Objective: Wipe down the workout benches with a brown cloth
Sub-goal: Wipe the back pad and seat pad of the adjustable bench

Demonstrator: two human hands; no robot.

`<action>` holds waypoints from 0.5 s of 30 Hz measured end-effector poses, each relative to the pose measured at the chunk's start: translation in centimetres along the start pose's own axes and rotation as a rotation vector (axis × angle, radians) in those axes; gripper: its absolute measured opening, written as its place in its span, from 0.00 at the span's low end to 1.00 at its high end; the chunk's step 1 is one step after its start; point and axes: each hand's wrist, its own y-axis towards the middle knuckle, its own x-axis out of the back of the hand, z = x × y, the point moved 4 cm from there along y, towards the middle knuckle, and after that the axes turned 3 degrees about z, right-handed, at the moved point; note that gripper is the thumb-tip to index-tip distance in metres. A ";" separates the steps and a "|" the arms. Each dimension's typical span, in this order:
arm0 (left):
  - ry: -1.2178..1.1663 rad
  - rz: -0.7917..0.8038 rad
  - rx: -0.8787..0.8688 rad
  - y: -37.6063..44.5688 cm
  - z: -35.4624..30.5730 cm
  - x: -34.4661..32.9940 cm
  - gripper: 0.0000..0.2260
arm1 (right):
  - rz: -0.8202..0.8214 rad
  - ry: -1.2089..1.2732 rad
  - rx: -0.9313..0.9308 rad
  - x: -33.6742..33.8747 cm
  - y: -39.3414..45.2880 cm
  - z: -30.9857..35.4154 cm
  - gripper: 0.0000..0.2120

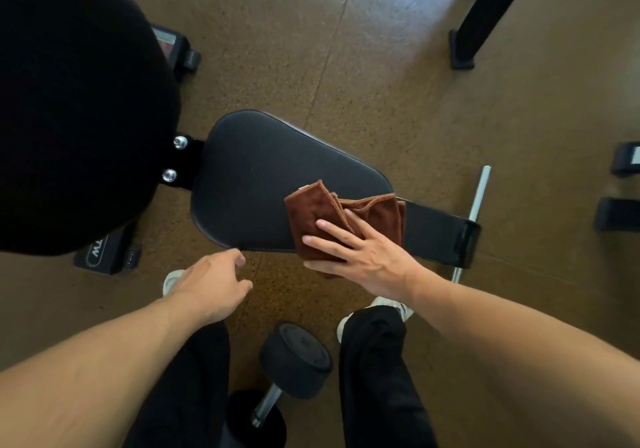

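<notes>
Nearest the camera we see a black dumbbell [277, 382] lying on the brown speckled floor [433, 108] between the person's two legs in black trousers, with pale shoes showing just beyond them.

Above the legs we find the two bare forearms. The left hand [211, 285] hangs over the floor just beside the near edge of the seat pad; its fingers are loosely curled and hold nothing, and we cannot tell whether a fingertip touches the pad's edge.

The right hand [360, 253] lies palm down on the brown cloth [318, 215], its fingers [332, 229] straight and spread, pressing the cloth flat rather than clasping it. The cloth is folded and rumpled; it rests on the narrow right end of the black seat pad [259, 177] of the workout bench, with its near corner hanging over the pad's near edge under the hand.

To the right of the pad we note the bench's black frame bar [436, 226] and a silver crossbar [479, 198] on the floor. To the left, two silver bolts [175, 158] join the seat to the large black backrest pad [76, 108], which fills the upper left.

Farthest off we see a black machine leg [485, 18] at the top right and black feet of other equipment [623, 184] at the right edge.
</notes>
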 end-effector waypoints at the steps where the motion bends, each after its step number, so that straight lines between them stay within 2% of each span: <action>1: 0.019 0.025 -0.019 -0.2 -1.0 -0.5 0.20 | -0.010 0.020 -0.024 -0.2 -1.5 -0.5 0.37; 6: 0.074 0.087 -0.098 -2.5 -7.7 -1.7 0.18 | -0.080 0.284 -0.205 0.8 -6.7 -2.1 0.34; 9: 0.093 0.091 -0.121 -5.6 -12.0 -1.2 0.18 | -0.069 0.680 -0.547 2.6 -10.3 -2.4 0.34; 10: 0.095 0.092 -0.129 -6.9 -13.4 -0.9 0.17 | -0.111 0.895 -0.721 3.2 -12.0 -2.3 0.33; 12: 0.072 0.105 -0.149 -9.9 -16.5 -0.2 0.17 | -0.310 1.347 -1.036 4.5 -15.7 -1.5 0.31; 13: 0.043 0.110 -0.159 -11.6 -18.1 0.3 0.18 | -0.416 1.523 -1.130 5.3 -17.5 -0.8 0.28; 15: -0.040 0.135 -0.193 -15.2 -21.3 1.1 0.22 | -0.557 1.751 -1.207 7.5 -20.8 0.4 0.24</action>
